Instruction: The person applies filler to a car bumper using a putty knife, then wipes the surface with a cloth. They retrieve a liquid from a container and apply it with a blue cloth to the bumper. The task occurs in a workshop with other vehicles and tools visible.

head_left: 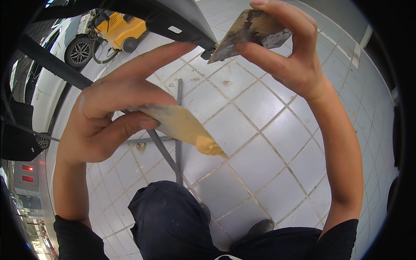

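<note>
My left hand pinches a flat putty spreader between thumb and finger. A lump of yellow putty sits at the spreader's lower right corner, and a yellow film coats its face. Another finger of that hand stretches up to the underside of a dark car body panel, apparently touching it. Higher on the right, my right hand is closed on a second putty spreader, a stained metal sheet with dark blotches. Its lower left edge is close to the panel's end; I cannot tell whether they touch.
A dark stand with bars reaching the tiled floor stands at the left. Beyond it are a white car and a yellow wheeled machine with a hose. My knee is below my hands.
</note>
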A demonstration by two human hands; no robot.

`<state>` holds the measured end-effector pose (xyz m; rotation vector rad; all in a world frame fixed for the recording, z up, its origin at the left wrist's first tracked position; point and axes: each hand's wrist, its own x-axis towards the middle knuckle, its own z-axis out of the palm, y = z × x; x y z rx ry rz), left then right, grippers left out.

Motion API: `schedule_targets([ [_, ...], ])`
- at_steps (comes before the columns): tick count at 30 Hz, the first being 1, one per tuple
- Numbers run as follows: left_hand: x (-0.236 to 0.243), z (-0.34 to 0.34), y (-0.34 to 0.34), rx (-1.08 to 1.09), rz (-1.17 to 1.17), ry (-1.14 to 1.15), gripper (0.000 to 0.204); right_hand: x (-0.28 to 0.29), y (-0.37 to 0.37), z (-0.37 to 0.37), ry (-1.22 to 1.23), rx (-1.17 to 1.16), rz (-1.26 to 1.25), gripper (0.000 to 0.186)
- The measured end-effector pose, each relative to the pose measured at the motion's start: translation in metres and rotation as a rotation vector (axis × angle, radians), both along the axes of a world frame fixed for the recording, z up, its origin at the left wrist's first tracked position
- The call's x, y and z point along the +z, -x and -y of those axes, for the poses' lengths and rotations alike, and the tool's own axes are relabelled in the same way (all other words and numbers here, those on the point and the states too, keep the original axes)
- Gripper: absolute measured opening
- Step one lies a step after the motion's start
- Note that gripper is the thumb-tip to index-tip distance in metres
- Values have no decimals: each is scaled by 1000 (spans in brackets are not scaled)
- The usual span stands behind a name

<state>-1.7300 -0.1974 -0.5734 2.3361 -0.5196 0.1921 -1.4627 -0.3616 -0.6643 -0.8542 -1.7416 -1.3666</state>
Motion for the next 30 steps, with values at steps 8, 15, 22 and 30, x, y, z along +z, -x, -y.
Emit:
schedule_targets([
  [8,-1,1,0,-13,10,-16,13,-8,-5,8,89,55,-269,71],
  [15,4,3,3,15,-17,-24,30,6,3,24,0,-189,-4,72],
  [22,5,4,5,45,-17,-32,36,-4,1,18,71,-122,-271,54],
  [30,-9,4,8,75,17,38,39,-10,15,45,-77,-341,-70,39],
])
